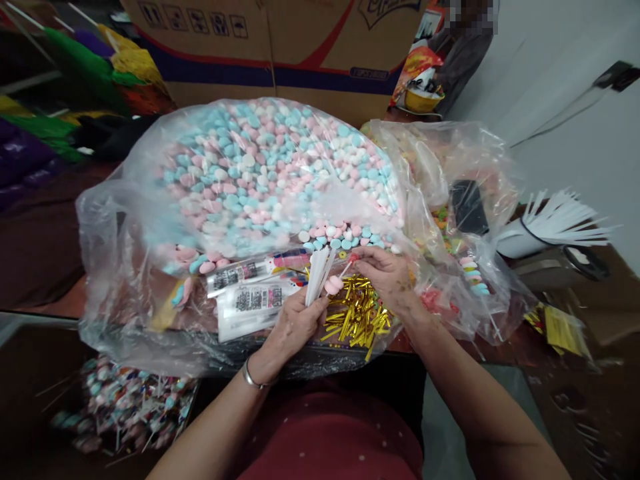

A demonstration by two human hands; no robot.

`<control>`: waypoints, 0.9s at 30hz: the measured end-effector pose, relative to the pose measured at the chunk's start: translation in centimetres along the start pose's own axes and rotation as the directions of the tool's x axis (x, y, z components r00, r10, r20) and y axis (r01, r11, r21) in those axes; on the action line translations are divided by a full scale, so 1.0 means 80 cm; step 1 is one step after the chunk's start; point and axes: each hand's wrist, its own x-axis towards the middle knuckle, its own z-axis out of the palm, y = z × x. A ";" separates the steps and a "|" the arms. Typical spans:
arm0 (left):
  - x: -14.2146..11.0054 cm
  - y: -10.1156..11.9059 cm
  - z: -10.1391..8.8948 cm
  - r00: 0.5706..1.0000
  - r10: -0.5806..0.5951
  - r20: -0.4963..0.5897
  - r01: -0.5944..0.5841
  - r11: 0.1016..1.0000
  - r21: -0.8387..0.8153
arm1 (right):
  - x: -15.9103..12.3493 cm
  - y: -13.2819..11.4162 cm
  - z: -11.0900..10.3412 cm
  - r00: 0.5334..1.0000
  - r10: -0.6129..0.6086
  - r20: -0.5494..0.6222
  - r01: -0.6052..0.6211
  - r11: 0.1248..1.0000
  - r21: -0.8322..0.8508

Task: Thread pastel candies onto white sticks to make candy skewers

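My left hand (299, 321) is closed round a bundle of thin white sticks (319, 273). One more stick slants out of this hand with pink marshmallows (333, 285) threaded on it. At the upper end of that stick, my right hand (387, 277) pinches a small red piece (353, 258), which looks like a gummy candy. Below the right hand lies a pile of gold twist ties (357, 310). Printed clear plastic bags (253, 303) lie left of the sticks. Loose pink, white and blue marshmallows (345, 233) sit just beyond both hands.
A large clear bag of marshmallows (265, 167) fills the table's middle. On the right are another clear bag (450, 153), a black phone-like object (469, 205) and a container of white sticks (520, 237). Finished-looking marshmallow sticks (135, 400) fill a box at lower left. A cardboard box (280, 40) stands behind.
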 end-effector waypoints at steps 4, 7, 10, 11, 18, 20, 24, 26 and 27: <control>0.000 0.001 0.000 1.000 0.002 -0.004 -0.001 1.000 0.018 | -0.005 -0.009 -0.002 0.976 -0.215 0.020 0.213 0.944 -0.254; 0.000 0.001 0.000 1.000 0.000 -0.007 0.000 1.000 0.019 | -0.007 -0.011 -0.003 0.929 -0.364 0.068 0.361 0.845 -0.394; 0.001 0.000 0.000 1.000 0.000 -0.006 0.000 1.000 0.014 | -0.010 -0.004 0.002 0.910 -0.402 0.096 0.405 0.820 -0.404; 0.001 0.000 0.000 1.000 -0.001 -0.007 0.001 1.000 0.011 | -0.013 -0.001 0.005 0.912 -0.397 0.106 0.405 0.826 -0.393; -0.005 0.003 0.001 0.997 -0.055 -0.045 0.050 0.993 -0.106 | -0.026 -0.005 0.016 0.914 -0.309 0.262 0.386 0.860 -0.334; -0.006 0.005 0.002 0.994 -0.070 -0.078 0.055 0.982 -0.183 | -0.016 -0.015 0.008 0.951 -0.225 0.211 0.287 0.896 -0.340; -0.008 0.010 0.004 0.979 -0.062 -0.195 -0.003 0.948 -0.317 | 0.025 -0.030 0.001 0.983 -0.151 0.106 0.184 0.861 -0.474; -0.008 0.013 0.005 0.967 -0.062 -0.249 -0.034 0.931 -0.365 | 0.044 -0.031 0.012 0.959 -0.139 0.247 0.263 0.763 -0.591; -0.008 0.014 0.005 0.961 -0.065 -0.267 -0.043 0.924 -0.379 | 0.052 -0.031 0.021 0.937 -0.108 0.333 0.309 0.705 -0.638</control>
